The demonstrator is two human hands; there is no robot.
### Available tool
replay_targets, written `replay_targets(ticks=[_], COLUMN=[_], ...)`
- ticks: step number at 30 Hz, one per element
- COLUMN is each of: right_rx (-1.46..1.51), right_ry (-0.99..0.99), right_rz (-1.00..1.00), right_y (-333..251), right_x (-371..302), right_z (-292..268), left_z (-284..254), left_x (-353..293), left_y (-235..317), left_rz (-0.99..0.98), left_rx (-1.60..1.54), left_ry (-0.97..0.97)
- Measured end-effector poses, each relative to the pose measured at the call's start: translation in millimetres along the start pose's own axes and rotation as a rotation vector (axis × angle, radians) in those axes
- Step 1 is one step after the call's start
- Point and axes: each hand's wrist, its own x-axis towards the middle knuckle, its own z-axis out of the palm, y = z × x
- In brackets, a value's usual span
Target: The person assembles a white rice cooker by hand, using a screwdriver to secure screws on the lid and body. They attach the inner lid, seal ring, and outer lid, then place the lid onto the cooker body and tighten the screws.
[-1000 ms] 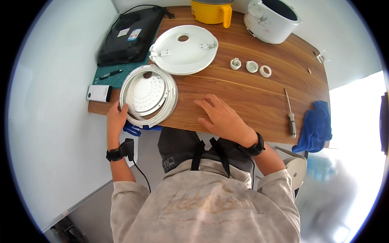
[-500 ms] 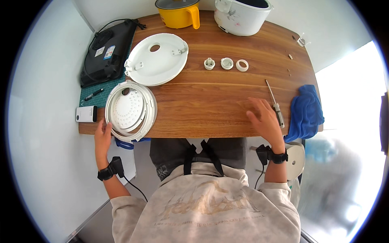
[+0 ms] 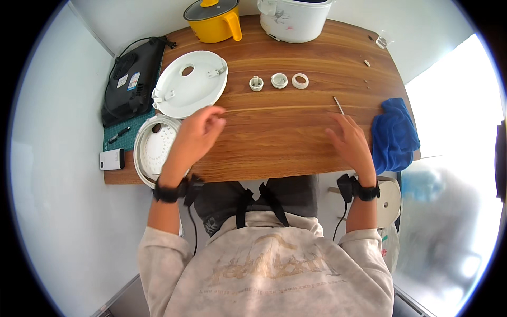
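1. The left hand (image 3: 199,133), just left of centre, is loosely parted, apparently empty.
2. The right hand (image 3: 351,141), right of centre, partly covers the screwdriver (image 3: 339,105); whether it grips cannot be told.
3. The dotted white lid (image 3: 155,148), at left, lies flat, probably for steadiness.
4. Three small white parts (image 3: 279,81), upper centre, sit lined up, perhaps to stay findable.

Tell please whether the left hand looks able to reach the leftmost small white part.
Probably yes: only wooden tabletop shows between the left hand and the leftmost small white part, and the hand appears to hold nothing.
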Motion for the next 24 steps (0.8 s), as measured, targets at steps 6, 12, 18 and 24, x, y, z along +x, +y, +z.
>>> replay_targets(ticks=[6,12,18,24], right_rx=[-0.061,-0.066,-0.197,-0.126], right_ry=[-0.201,-0.068,-0.082,-0.001], right_rz=[-0.092,-0.075,0.017,-0.009], right_y=[3.2,16.9,10.3,15.1], right_x=[48.2,107.5,148.0,156.5], right_z=[8.8,39.7,66.4,74.8], left_z=[65.2,88.5,91.3,92.9], left_x=[90.8,122.7,126.4,122.5], left_y=[0.3,7.2,-7.7,-14.2], left_rz=[0.162,0.086,0.186,0.185], left_rx=[0.14,0.223,0.24,0.2], left_ry=[0.032,0.145,0.169,0.186])
